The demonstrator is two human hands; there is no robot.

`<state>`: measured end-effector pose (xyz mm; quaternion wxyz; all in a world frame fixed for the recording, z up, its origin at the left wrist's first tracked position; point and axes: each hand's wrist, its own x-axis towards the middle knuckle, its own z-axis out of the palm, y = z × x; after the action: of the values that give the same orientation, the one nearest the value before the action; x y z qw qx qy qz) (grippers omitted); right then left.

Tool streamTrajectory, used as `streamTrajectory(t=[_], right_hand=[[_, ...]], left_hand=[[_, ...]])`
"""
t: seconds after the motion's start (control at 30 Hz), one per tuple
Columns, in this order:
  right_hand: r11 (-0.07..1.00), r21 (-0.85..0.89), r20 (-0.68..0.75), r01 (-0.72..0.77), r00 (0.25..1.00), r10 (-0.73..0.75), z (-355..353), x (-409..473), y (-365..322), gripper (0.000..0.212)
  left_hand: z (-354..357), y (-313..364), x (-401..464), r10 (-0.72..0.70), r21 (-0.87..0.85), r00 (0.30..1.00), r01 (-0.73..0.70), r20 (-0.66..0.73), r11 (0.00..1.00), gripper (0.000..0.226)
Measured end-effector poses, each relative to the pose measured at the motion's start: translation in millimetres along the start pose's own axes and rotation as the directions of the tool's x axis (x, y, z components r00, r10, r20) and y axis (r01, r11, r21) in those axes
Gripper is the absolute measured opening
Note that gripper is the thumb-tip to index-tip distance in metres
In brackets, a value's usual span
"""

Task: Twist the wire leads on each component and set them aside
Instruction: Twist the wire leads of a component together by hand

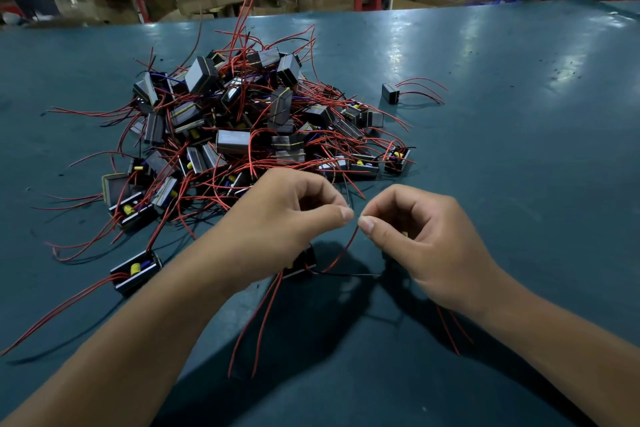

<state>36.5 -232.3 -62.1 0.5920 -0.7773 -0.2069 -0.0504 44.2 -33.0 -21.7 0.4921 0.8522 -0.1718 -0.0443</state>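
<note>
Two red wire leads (341,251) rise from a small black component (300,263) lying on the tabletop (502,156) under the left hand (277,218). That hand pinches a lead tip between thumb and forefinger; the right hand (415,236) pinches the other, fingertips almost meeting. Beyond lies a tangled pile of components (235,125), one separate component (391,93) to its right, another loose component (135,271) nearer left.
</note>
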Motion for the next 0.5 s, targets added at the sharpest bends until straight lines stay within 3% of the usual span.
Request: streamTrajectory(t=[0.07,0.13,0.2,0.3,0.37,0.5], right_hand=[[0.999,-0.034,0.007,0.021,1.000,-0.021,1.0,-0.7,-0.5,0.011],[0.999,-0.038,0.009,0.024,1.000,-0.023,1.2,-0.7,-0.5,0.011],[1.000,-0.013,0.004,0.004,1.000,-0.004,0.4,0.2,-0.1,0.010],[0.998,0.045,0.004,-0.037,0.999,0.037,-0.9,1.8,-0.1,0.009],[0.996,0.073,0.014,-0.052,0.999,0.051,-1.3,2.1,-0.3,0.009],[0.992,0.104,0.025,-0.067,0.998,0.065,-0.5,1.9,-0.9,0.008]], left_hand=[[0.6,-0.7,0.4,-0.182,-0.156,0.982,0.187,0.049,0.970,0.019],[0.7,-2.2,-0.5,-0.159,-0.140,0.986,0.164,0.044,0.977,0.019],[-1.0,-2.0,-1.7,0.070,0.104,0.997,-0.073,0.035,0.992,0.013],[-4.3,-5.1,-1.6,0.396,0.497,0.910,-0.402,0.124,0.769,0.012],[-4.2,-8.7,0.3,0.499,0.610,0.856,-0.470,0.137,0.638,0.020],[-3.4,-12.5,4.1,0.635,0.685,0.763,-0.529,0.124,0.501,0.017]])
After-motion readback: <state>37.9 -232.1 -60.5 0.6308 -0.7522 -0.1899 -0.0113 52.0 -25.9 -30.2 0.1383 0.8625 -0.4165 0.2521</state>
